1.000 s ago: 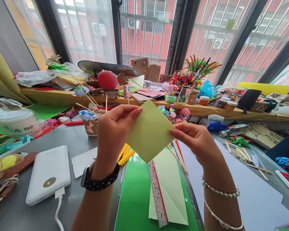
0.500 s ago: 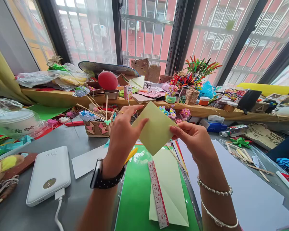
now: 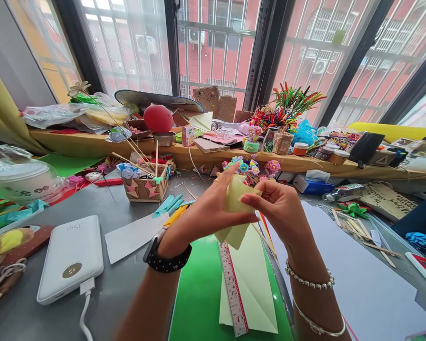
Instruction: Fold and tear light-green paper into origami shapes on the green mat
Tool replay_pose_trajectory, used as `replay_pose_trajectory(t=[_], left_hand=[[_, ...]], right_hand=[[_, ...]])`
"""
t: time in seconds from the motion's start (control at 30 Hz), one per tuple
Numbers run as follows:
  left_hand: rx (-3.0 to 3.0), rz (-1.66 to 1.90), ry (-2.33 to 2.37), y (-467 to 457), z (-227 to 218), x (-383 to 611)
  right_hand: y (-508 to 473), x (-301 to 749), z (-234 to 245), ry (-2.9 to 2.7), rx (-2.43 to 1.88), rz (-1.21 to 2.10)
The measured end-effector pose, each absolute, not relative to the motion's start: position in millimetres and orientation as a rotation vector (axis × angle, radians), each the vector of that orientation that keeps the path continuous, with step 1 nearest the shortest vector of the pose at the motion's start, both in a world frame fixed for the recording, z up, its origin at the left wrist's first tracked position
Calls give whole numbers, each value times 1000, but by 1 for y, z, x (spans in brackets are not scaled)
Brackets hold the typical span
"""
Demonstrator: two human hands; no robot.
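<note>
A pale yellow-green sheet of paper [image 3: 236,196] is held up above the desk, bent over so that part of it hangs below the fingers. My left hand [image 3: 213,201] is closed round its left side, thumb stretched across the front toward the right. On the right edge, my right hand [image 3: 275,203] pinches the paper between thumb and fingers. Below lies a ruler with a red dotted edge [image 3: 233,293], on a larger creased sheet of pale green paper [image 3: 253,289]. Both rest on a green mat [image 3: 195,284].
A white power bank [image 3: 73,258] with a cable lies at the left. A cardboard box [image 3: 145,188] with sticks stands behind it, near a yellow craft knife [image 3: 173,217]. White sheets [image 3: 351,265] spread at the right. The crowded ledge [image 3: 206,154] runs along the window.
The paper was a flat diamond facing me; now it is bent over and lower. My left hand has turned and moved right, its thumb reaching toward my right hand.
</note>
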State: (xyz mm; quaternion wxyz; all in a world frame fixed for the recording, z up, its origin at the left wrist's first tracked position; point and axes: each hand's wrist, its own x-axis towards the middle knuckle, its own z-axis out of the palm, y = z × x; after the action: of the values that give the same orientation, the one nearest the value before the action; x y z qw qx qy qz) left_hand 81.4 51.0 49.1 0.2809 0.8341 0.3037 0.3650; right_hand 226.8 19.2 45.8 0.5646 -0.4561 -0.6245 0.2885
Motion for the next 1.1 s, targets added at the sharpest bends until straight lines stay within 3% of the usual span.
replay_pose_trajectory(t=[0.2, 0.33, 0.57, 0.8, 1.1], left_hand=[[1819, 808, 613, 48, 57, 81], [1647, 986, 679, 54, 58, 75], [1697, 1596, 1164, 67, 54, 64], [1951, 1730, 1247, 46, 62, 76], [2052, 1605, 1027, 39, 60, 90]], right_hand=[[20, 229, 47, -1458, -924, 828], [19, 239, 48, -1384, -955, 798], [24, 257, 44, -1485, -1286, 239], [28, 242, 43, -1584, -1289, -332], [19, 234, 47, -1634, -1206, -263]])
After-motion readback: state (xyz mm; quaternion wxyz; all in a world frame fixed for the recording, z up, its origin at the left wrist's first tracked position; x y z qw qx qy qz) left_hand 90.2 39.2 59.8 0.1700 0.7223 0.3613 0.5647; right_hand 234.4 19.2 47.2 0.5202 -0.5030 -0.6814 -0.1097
